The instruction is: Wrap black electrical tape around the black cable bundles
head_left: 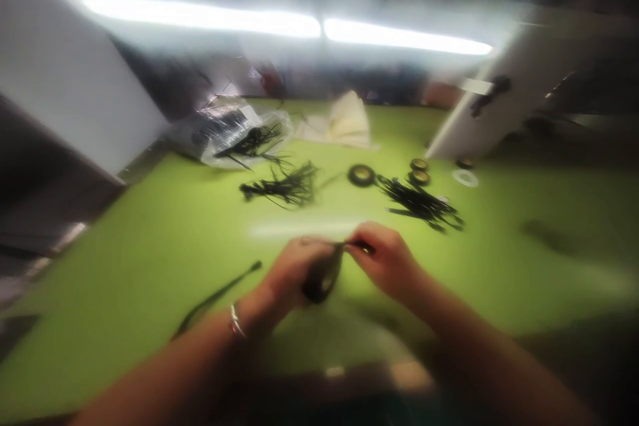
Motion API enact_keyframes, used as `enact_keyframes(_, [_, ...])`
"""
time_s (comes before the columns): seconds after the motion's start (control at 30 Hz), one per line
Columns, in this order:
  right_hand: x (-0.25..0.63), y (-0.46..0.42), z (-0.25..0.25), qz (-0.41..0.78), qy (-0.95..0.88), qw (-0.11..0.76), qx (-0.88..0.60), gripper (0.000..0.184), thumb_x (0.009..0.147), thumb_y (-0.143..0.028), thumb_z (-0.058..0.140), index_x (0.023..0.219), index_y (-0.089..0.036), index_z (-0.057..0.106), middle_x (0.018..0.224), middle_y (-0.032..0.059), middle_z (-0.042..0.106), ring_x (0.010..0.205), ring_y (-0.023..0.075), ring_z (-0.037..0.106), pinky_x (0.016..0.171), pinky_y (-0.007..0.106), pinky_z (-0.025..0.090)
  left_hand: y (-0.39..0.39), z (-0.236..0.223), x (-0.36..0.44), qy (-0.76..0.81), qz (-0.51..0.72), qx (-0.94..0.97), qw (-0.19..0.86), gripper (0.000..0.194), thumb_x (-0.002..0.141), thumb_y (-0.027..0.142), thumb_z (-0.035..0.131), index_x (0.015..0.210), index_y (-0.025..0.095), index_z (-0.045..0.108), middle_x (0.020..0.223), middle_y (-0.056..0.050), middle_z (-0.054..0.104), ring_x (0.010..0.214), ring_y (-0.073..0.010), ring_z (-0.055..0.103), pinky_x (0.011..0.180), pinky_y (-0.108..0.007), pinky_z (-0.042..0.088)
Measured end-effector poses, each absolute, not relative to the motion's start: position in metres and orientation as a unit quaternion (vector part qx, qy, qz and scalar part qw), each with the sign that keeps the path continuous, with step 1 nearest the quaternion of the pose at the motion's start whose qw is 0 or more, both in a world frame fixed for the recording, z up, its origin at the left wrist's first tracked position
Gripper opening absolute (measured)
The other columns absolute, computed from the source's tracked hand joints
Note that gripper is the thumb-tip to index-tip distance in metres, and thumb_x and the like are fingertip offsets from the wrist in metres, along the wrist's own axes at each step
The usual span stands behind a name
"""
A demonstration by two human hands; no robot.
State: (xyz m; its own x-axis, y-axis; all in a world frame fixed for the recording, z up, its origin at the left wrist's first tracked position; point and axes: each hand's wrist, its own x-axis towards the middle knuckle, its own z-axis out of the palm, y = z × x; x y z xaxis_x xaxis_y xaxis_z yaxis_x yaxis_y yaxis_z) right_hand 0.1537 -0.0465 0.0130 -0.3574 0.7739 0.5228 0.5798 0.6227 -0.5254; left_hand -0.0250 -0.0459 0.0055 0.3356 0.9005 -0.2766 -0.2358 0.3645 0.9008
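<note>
My left hand, closed, has a dark roll of tape at its palm, with a strip running up from it towards the fingertips. A thin black cable spans the short gap between my two hands. At its other end the fingers of my right hand are pinched together on it, and a dark end shows under them. Blur hides the exact finger contact. Left of my left forearm lies another black cable, with a small thicker tip.
Farther back on the green table lie a bundle of thin black wires, a black tape roll, smaller rolls, a black cable bundle and a white ring. A clear plastic bag holds more wires. White panels flank the table.
</note>
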Motion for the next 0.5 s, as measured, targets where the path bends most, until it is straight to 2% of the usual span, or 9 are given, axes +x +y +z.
enact_keyframes(0.2, [0.1508, -0.0494, 0.0121, 0.037, -0.808, 0.406, -0.425, 0.015, 0.083, -0.013, 0.057, 0.07, -0.02, 0.052, 0.066, 0.0001, 0.056, 0.063, 0.0133, 0.05, 0.061, 0.025, 0.038, -0.0521, 0.0099, -0.0209, 0.378, 0.428, 0.377, 0.729, 0.026, 0.072, 0.037, 0.071, 0.077, 0.012, 0.069, 0.063, -0.002, 0.061, 0.058, -0.0116, 0.053, 0.054, -0.021, 0.04])
enact_keyframes(0.3, [0.1478, -0.0528, 0.0089, -0.003, -0.818, 0.393, -0.42, 0.017, 0.085, -0.015, 0.054, 0.069, -0.02, 0.05, 0.065, 0.001, 0.055, 0.063, 0.0145, 0.049, 0.061, 0.026, 0.038, -0.0543, 0.0066, -0.0191, 0.419, 0.426, 0.357, 0.718, 0.03, 0.072, 0.042, 0.073, 0.074, 0.012, 0.068, 0.061, -0.002, 0.061, 0.054, -0.0098, 0.051, 0.05, -0.02, 0.039])
enact_keyframes(0.43, [0.1472, -0.0543, 0.0077, 0.061, -0.81, 0.392, -0.431, 0.016, 0.085, -0.016, 0.055, 0.07, -0.02, 0.051, 0.063, -0.0008, 0.055, 0.059, 0.0122, 0.048, 0.058, 0.024, 0.038, -0.052, 0.0025, -0.0225, 0.416, 0.425, 0.363, 0.717, 0.028, 0.073, 0.04, 0.074, 0.074, 0.012, 0.068, 0.064, -0.002, 0.063, 0.057, -0.0099, 0.055, 0.055, -0.02, 0.044])
enact_keyframes(0.5, [0.1485, -0.0535, 0.0082, 0.072, -0.814, 0.383, -0.431, 0.015, 0.085, -0.017, 0.056, 0.071, -0.02, 0.053, 0.065, -0.0004, 0.056, 0.061, 0.0125, 0.049, 0.059, 0.024, 0.039, -0.0501, 0.0023, -0.0253, 0.418, 0.42, 0.379, 0.711, 0.028, 0.074, 0.04, 0.072, 0.074, 0.012, 0.066, 0.061, 0.0, 0.06, 0.053, -0.0082, 0.052, 0.052, -0.019, 0.042])
